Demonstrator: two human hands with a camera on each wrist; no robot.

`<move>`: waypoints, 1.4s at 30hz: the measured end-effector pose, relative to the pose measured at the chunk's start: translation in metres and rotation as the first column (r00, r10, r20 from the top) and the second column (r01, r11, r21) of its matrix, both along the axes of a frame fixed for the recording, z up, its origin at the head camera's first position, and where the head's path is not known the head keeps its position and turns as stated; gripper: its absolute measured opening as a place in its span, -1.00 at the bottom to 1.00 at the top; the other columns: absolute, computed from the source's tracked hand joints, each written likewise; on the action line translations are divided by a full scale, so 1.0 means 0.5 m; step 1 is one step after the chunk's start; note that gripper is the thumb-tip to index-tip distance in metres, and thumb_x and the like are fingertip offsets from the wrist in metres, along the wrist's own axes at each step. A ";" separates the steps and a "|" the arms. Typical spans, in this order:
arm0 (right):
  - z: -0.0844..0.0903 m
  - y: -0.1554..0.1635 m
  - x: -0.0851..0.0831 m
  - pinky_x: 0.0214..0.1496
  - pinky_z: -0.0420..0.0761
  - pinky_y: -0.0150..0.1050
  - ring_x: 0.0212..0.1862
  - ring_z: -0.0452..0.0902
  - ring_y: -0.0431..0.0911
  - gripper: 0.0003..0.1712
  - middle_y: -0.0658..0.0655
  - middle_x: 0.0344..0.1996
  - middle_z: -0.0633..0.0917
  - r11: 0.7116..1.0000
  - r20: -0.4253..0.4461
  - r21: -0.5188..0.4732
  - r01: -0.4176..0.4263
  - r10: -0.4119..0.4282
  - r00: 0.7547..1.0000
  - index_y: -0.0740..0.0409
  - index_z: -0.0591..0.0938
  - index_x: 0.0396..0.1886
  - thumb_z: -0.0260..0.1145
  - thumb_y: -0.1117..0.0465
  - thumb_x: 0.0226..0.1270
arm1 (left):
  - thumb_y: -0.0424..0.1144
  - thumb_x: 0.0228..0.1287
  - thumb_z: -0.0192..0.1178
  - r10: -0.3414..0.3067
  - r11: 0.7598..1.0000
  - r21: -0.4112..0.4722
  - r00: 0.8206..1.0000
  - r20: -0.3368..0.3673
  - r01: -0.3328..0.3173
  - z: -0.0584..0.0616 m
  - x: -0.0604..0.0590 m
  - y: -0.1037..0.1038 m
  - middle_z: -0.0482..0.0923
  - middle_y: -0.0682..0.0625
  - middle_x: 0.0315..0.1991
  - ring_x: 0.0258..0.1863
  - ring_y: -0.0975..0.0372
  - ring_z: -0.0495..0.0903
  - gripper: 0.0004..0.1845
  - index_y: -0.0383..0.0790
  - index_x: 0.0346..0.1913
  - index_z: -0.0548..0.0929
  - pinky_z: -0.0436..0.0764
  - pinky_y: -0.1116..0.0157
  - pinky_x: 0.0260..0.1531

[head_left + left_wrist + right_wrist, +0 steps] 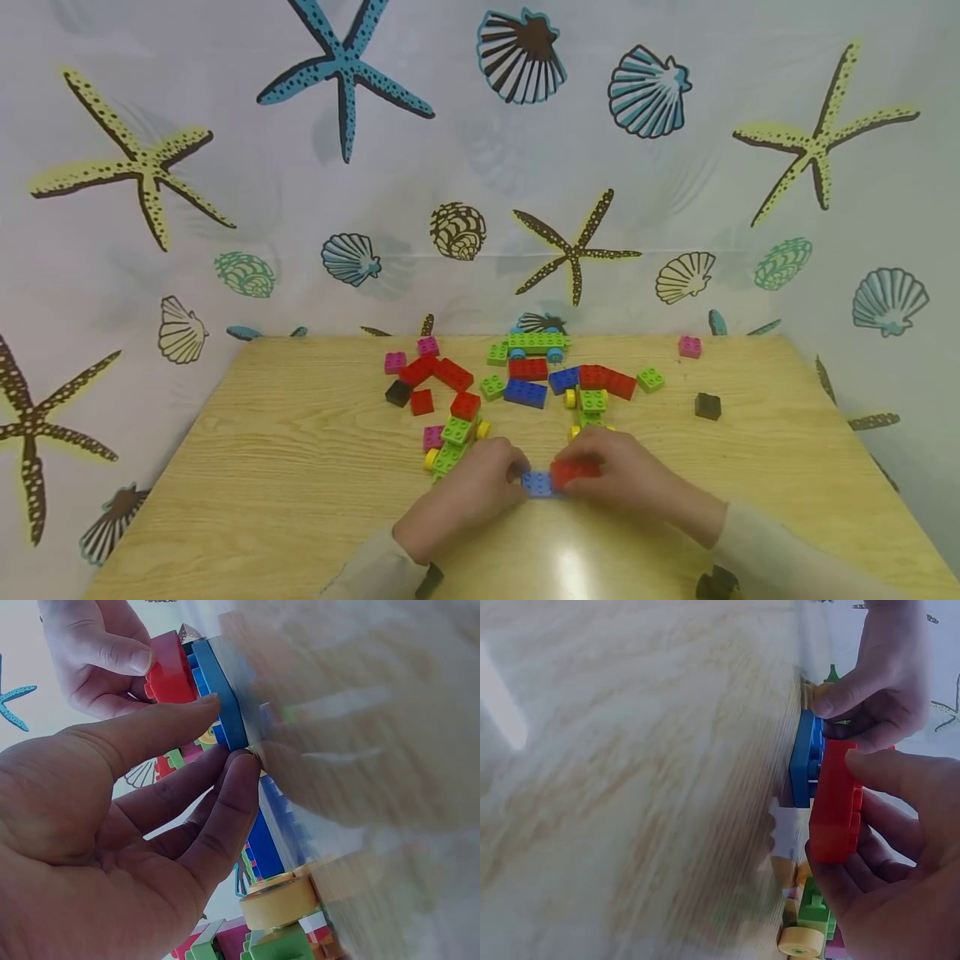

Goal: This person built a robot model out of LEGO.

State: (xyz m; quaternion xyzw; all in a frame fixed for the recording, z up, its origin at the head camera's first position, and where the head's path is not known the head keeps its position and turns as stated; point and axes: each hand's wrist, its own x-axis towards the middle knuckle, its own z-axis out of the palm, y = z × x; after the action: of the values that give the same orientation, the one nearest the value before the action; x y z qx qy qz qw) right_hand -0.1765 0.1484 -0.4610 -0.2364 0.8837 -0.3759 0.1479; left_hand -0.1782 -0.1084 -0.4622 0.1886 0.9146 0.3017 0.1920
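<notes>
Low over the wooden table, my left hand (pixel 480 485) pinches the end of a blue toy building brick (pixel 537 483) between thumb and fingers. My right hand (pixel 633 475) grips a long red building brick (pixel 573 472) by its sides. In the right wrist view the red brick (pixel 835 814) overlaps one end of the blue brick (pixel 804 761) on its studded side, sticking out past it. Whether the studs are pressed fully together I cannot tell. A green toy car (pixel 456 432) with yellow wheels stands beside my left hand; another green car (pixel 592 402) is just beyond my right.
Behind the hands lie loose red, blue, green, pink and black bricks, among them a blue brick (pixel 526 392) and a red brick (pixel 453 374). A green car base (pixel 537 340) with blue wheels stands at the table's back edge. A black brick (pixel 707 406) lies farther right.
</notes>
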 end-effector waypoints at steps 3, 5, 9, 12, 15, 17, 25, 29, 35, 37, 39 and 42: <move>-0.006 -0.002 0.000 0.15 0.67 -0.34 0.07 0.65 -0.21 -0.73 -0.10 0.01 0.82 1.000 -0.015 0.006 -0.013 0.014 1.000 -0.08 0.88 0.12 0.58 0.03 0.50 | -0.32 0.41 0.53 -0.004 1.000 0.002 1.000 -0.006 0.004 -0.001 0.000 0.000 0.77 -0.01 -0.06 -0.13 0.21 0.61 -0.74 -0.28 0.11 0.88 0.76 0.09 0.14; -0.008 -0.004 0.000 0.14 0.67 -0.34 0.05 0.64 -0.22 -0.72 -0.11 0.00 0.82 1.000 -0.024 0.010 -0.017 0.017 1.000 -0.07 0.88 0.12 0.59 0.03 0.49 | -0.31 0.41 0.53 -0.005 1.000 0.003 1.000 -0.006 0.005 -0.001 -0.001 0.000 0.77 -0.01 -0.07 -0.14 0.21 0.61 -0.74 -0.29 0.10 0.88 0.76 0.09 0.13; -0.010 -0.006 0.001 0.13 0.67 -0.34 0.05 0.64 -0.23 -0.71 -0.10 0.00 0.82 1.000 -0.036 0.021 -0.012 0.013 0.999 -0.05 0.88 0.12 0.60 0.04 0.48 | -0.31 0.42 0.53 -0.009 1.000 0.003 1.000 -0.006 0.009 -0.002 -0.001 0.001 0.78 -0.01 -0.07 -0.13 0.22 0.62 -0.74 -0.28 0.10 0.88 0.77 0.09 0.14; -0.008 -0.008 0.001 0.14 0.67 -0.33 0.05 0.64 -0.23 -0.72 -0.10 0.00 0.82 1.000 -0.042 0.026 -0.011 0.012 0.999 -0.05 0.88 0.11 0.60 0.04 0.48 | -0.32 0.42 0.53 -0.011 1.000 0.001 1.000 -0.009 0.011 -0.001 -0.001 0.001 0.79 -0.01 -0.06 -0.12 0.22 0.64 -0.75 -0.28 0.10 0.88 0.77 0.08 0.15; -0.009 -0.010 0.001 0.12 0.66 -0.33 0.03 0.63 -0.24 -0.74 -0.11 -0.02 0.82 0.999 -0.050 0.033 -0.017 0.019 0.999 -0.06 0.89 0.09 0.60 0.06 0.48 | -0.32 0.42 0.53 -0.010 1.000 -0.003 1.000 -0.015 0.010 0.000 0.000 0.002 0.79 -0.01 -0.06 -0.11 0.21 0.64 -0.75 -0.28 0.09 0.88 0.77 0.07 0.16; -0.009 -0.012 0.000 0.11 0.65 -0.33 0.02 0.62 -0.25 -0.76 -0.12 -0.04 0.81 0.999 -0.057 0.041 -0.023 0.026 0.998 -0.07 0.89 0.07 0.61 0.06 0.47 | -0.32 0.42 0.52 -0.011 1.000 -0.007 1.000 -0.015 0.011 0.000 0.001 0.002 0.79 -0.02 -0.06 -0.11 0.21 0.63 -0.75 -0.28 0.10 0.88 0.77 0.07 0.16; -0.008 -0.014 -0.003 0.03 0.60 -0.36 -0.05 0.58 -0.24 -0.76 -0.14 -0.09 0.80 0.997 -0.035 0.067 -0.031 0.033 0.999 -0.07 0.90 0.06 0.61 0.07 0.46 | -0.33 0.43 0.51 -0.007 1.000 -0.007 1.000 -0.010 0.007 -0.004 0.004 0.005 0.77 -0.01 -0.07 -0.14 0.21 0.59 -0.75 -0.29 0.10 0.87 0.75 0.10 0.13; -0.008 -0.014 -0.005 0.03 0.60 -0.34 -0.04 0.59 -0.21 -0.76 -0.13 -0.08 0.80 0.997 -0.018 0.077 -0.025 0.026 0.999 -0.08 0.89 0.06 0.61 0.06 0.46 | -0.32 0.43 0.51 -0.006 1.000 -0.009 1.000 -0.010 0.006 -0.005 0.004 0.005 0.76 0.00 -0.08 -0.14 0.21 0.59 -0.75 -0.28 0.10 0.87 0.74 0.11 0.12; -0.011 -0.026 -0.001 0.13 0.63 -0.29 0.03 0.62 -0.17 -0.61 -0.04 0.03 0.84 0.999 0.024 0.043 -0.005 0.004 1.000 0.06 0.85 0.18 0.63 0.06 0.44 | -0.33 0.41 0.53 -0.023 1.000 -0.001 0.999 -0.032 0.023 -0.003 0.004 0.004 0.77 -0.02 -0.10 -0.14 0.22 0.61 -0.77 -0.30 0.07 0.88 0.75 0.11 0.10; -0.014 -0.032 0.001 0.14 0.64 -0.27 0.03 0.63 -0.15 -0.58 -0.03 0.04 0.85 1.000 0.041 0.030 0.005 -0.007 0.999 0.10 0.84 0.20 0.63 0.07 0.43 | -0.34 0.41 0.53 -0.027 1.000 0.002 0.999 -0.040 0.028 -0.003 0.004 0.004 0.78 -0.02 -0.11 -0.15 0.22 0.62 -0.77 -0.30 0.06 0.88 0.75 0.12 0.09; -0.017 -0.038 0.003 0.17 0.65 -0.22 0.04 0.63 -0.15 -0.59 -0.03 0.03 0.85 0.999 0.049 0.027 0.019 -0.020 0.999 0.09 0.84 0.19 0.64 0.07 0.43 | -0.34 0.41 0.53 -0.024 1.000 0.001 0.999 -0.040 0.025 -0.003 0.004 0.004 0.77 -0.02 -0.12 -0.16 0.22 0.61 -0.78 -0.30 0.05 0.88 0.75 0.13 0.07; -0.022 -0.044 0.005 0.19 0.69 -0.18 0.03 0.65 -0.17 -0.63 -0.08 -0.02 0.83 0.999 0.046 0.035 0.032 -0.034 0.998 0.04 0.85 0.16 0.64 0.07 0.42 | -0.34 0.41 0.53 -0.014 1.000 -0.001 0.999 -0.030 0.014 -0.003 0.003 0.004 0.77 0.00 -0.13 -0.17 0.23 0.61 -0.78 -0.29 0.05 0.88 0.75 0.14 0.07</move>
State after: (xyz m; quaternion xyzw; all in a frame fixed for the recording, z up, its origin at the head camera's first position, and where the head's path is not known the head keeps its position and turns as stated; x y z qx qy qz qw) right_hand -0.1741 0.1263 -0.4719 -0.2104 0.8900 -0.3687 0.1663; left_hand -0.1765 -0.1063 -0.4639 0.1994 0.9162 0.2970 0.1803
